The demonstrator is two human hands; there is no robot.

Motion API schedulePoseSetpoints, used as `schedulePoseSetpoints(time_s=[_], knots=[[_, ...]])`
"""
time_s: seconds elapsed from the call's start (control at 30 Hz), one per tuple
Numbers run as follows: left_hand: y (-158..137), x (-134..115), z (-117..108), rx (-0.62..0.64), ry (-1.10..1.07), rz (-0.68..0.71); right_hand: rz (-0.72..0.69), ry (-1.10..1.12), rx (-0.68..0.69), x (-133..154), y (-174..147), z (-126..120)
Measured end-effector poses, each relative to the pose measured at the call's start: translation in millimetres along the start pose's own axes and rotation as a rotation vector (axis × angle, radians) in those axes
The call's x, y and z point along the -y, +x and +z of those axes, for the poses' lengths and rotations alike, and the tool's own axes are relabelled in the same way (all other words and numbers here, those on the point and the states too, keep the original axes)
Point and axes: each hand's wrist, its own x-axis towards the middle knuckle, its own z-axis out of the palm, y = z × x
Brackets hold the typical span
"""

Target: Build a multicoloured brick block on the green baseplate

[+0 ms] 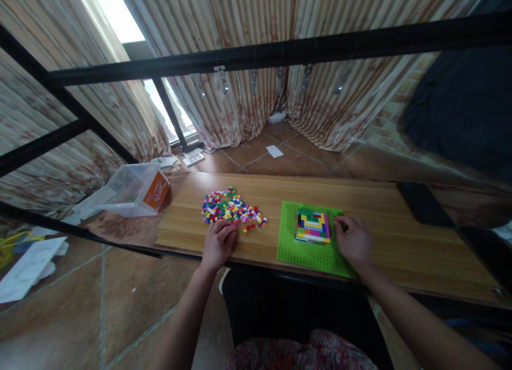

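My left hand (pixel 219 243) rests at the near edge of a pile of small colourful toy bricks (pixel 224 206), its fingers curled together. Whatever it may hold is too small to make out. A green studded baseplate (pixel 288 234) lies to the right of the pile. On it stands a low square block built of multicoloured bricks (pixel 314 227), with a stepped gap in its top layer. My right hand (pixel 355 241) is over the baseplate's right edge, just beside the block. Its thumb and forefinger are closed in a pinch, and what is between them cannot be made out.
A clear plastic box (pixel 134 186) with an orange label stands left of the wooden table (pixel 380 204). A dark flat object (pixel 426 202) lies at the table's right. Black metal bars (pixel 256 55) cross in front of curtains. A few loose bricks (pixel 251 227) lie off the pile.
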Motion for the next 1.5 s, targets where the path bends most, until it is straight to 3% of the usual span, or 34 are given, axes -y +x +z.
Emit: schedulePoseSetpoints(time_s=[0.17, 0.3, 0.6, 0.8, 1.27, 1.5], knots=[[-2.8, 27.0, -20.5, -0.005, -0.023, -0.020, -0.017, -0.008, -0.014, -1.7, -0.7, 1.0], [-0.1, 34.2, -25.7, 0.001, 0.029, -0.073, -0.017, -0.020, -0.005, -1.2, -0.6, 0.3], [26.3, 3.8, -1.4, -0.062, 0.292, -0.214, -0.008, -0.016, -0.003, 1.8, -0.5, -2.1], [32.1, -9.3, 3.5, -0.031, 0.375, -0.263, 0.003, -0.004, -0.001, 0.6, -0.9, -0.6], [39.0, -14.1, 0.6, 0.018, 0.381, -0.290, 0.027, 0.052, -0.008, 3.1, 0.7, -0.6], [42.7, -22.8, -6.0, -0.104, 0.222, -0.243, 0.045, 0.072, 0.001, 6.3, 1.2, -0.3]])
